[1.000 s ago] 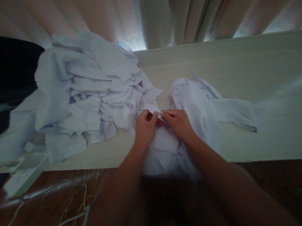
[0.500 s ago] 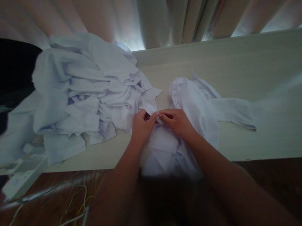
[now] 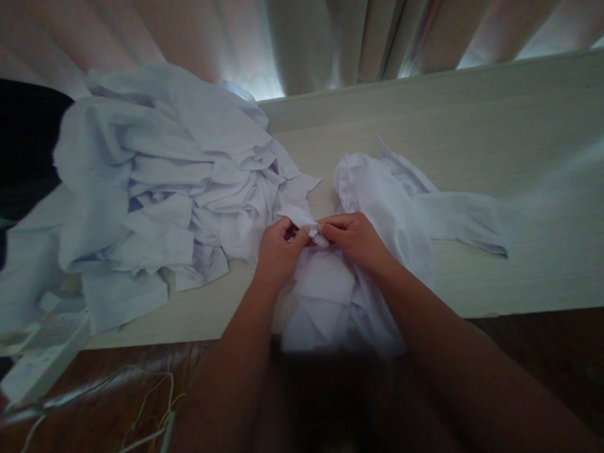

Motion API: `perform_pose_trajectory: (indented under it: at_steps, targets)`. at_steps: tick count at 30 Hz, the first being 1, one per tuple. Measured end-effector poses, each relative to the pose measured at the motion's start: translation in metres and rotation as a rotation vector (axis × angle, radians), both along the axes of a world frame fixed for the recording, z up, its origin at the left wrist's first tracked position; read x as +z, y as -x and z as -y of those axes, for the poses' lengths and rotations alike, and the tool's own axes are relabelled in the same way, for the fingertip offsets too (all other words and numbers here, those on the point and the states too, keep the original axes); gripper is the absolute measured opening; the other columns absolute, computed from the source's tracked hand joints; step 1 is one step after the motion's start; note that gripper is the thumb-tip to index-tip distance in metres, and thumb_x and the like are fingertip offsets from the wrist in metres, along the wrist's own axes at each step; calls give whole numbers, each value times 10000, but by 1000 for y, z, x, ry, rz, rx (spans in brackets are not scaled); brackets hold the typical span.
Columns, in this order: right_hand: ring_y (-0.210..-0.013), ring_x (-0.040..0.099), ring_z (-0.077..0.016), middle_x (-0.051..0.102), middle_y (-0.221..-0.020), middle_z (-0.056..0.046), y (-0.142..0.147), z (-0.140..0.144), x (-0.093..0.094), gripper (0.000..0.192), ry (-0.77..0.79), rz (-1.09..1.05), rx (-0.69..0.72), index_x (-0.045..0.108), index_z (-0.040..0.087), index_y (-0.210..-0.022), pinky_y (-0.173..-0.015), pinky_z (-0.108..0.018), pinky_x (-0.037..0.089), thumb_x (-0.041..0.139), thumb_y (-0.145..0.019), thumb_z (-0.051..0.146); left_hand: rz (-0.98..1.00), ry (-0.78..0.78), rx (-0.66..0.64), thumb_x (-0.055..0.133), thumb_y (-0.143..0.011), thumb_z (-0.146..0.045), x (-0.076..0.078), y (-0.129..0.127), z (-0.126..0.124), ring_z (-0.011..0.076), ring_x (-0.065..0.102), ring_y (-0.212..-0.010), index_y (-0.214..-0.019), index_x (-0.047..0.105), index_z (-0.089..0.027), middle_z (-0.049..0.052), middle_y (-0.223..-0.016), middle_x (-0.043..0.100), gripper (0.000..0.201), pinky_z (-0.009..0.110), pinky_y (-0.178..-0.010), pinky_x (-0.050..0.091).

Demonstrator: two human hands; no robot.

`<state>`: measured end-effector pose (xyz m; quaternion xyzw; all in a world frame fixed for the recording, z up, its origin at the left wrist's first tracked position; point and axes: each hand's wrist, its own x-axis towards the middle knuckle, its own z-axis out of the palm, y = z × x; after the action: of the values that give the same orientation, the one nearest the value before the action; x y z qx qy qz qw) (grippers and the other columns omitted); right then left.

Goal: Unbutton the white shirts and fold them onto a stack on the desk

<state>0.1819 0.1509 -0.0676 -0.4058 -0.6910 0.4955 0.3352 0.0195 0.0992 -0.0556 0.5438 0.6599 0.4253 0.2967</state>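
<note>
A thin white garment [image 3: 399, 209] lies softly crumpled at the middle of the near side of the pale, faintly streaked table [image 3: 528, 130], its lower folds over the near edge, a flat sleeve-like length [image 3: 464, 216] stretching right. The left hand [image 3: 280, 251] and right hand [image 3: 357, 241] pinch a small bunched bit of its cloth between thumbs and fingers. Left, a heap of creased white cloth [image 3: 173, 158]; far, pleated curtains [image 3: 213, 37].

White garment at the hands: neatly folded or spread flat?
Neither: the white garment lies rumpled, pinched by the left hand and right hand, a sleeve-like part trailing on the table.
</note>
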Motion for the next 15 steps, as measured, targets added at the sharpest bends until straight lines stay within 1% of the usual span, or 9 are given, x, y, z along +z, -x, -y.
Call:
perform_pose_trajectory:
  at_steps: [2, 4, 7, 10, 12, 15]
  targets:
    - [-677, 596, -168, 683, -684, -16, 0, 1, 0, 321, -24, 11, 3, 759, 167, -730, -603, -257, 412, 578, -881, 386, 33, -6, 32, 649, -846, -358, 2, -3, 1, 149, 627, -668, -844, 711, -172, 0, -746, 708, 195, 242, -609, 471]
    - [-708, 625, -175, 711, -732, -23, 2, 3, 0, 304, -85, 25, -3, 767, 177, -760, -643, -266, 442, 588, -891, 384, 34, -6, 66, 686, -820, -376, 5, -6, 2, 145, 620, -649, -795, 696, -169, -3, -715, 697, 208, 231, -581, 460]
    - [-763, 658, -181, 747, -854, -42, 5, 7, -1, 209, -211, 53, -94, 775, 195, -897, -707, -282, 485, 640, -870, 353, 18, 7, 93, 692, -818, -366, 9, -9, 3, 135, 601, -617, -711, 661, -166, -5, -664, 672, 229, 219, -553, 441]
    - [-791, 664, -176, 747, -971, -60, 6, 9, -3, 227, -312, 96, -180, 739, 197, -1039, -751, -291, 505, 658, -847, 286, -18, 7, 75, 678, -831, -355, 10, -8, 2, 135, 589, -610, -719, 678, -165, 2, -668, 674, 221, 224, -560, 440]
    - [-763, 656, -169, 740, -964, -56, 6, 10, -2, 234, -346, 147, -176, 717, 200, -1060, -749, -289, 500, 648, -845, 260, -56, 17, 55, 676, -832, -347, 9, -6, 1, 137, 586, -612, -745, 701, -159, 10, -683, 685, 209, 230, -573, 442]
    - [-707, 626, -159, 725, -858, -36, 4, 9, 2, 175, -356, 206, -122, 712, 195, -1000, -696, -273, 463, 636, -855, 256, -106, 40, 22, 657, -848, -358, 7, -4, 1, 142, 590, -622, -802, 730, -156, 12, -691, 695, 219, 232, -581, 438]
